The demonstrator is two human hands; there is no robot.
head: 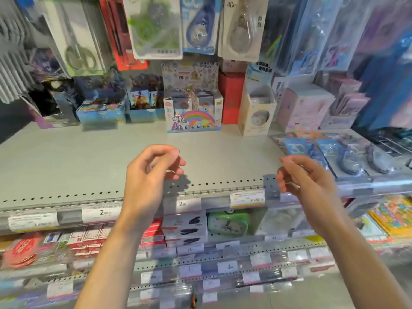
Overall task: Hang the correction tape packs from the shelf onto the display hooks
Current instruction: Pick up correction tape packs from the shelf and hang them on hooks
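Observation:
Several blue correction tape packs [332, 155] lie flat in a pile on the right side of the grey shelf [89, 161]. More correction tape packs hang from hooks above: a blue one [199, 25], a grey one [242, 30] and a green one [153, 27]. My left hand [151, 172] hovers over the shelf's middle with loosely curled fingers and holds nothing. My right hand [301, 175] hovers just left of the pile, fingers loosely curled, empty; its fingertips overlap the nearest pack's edge.
Boxes of cards and toys stand along the back of the shelf, among them a rainbow pony box [192, 120] and a red box [230, 97]. Scissors packs [78, 41] hang at upper left. Price tags [101, 211] line the shelf's front edge; lower shelves hold staplers and a green clock [227, 223].

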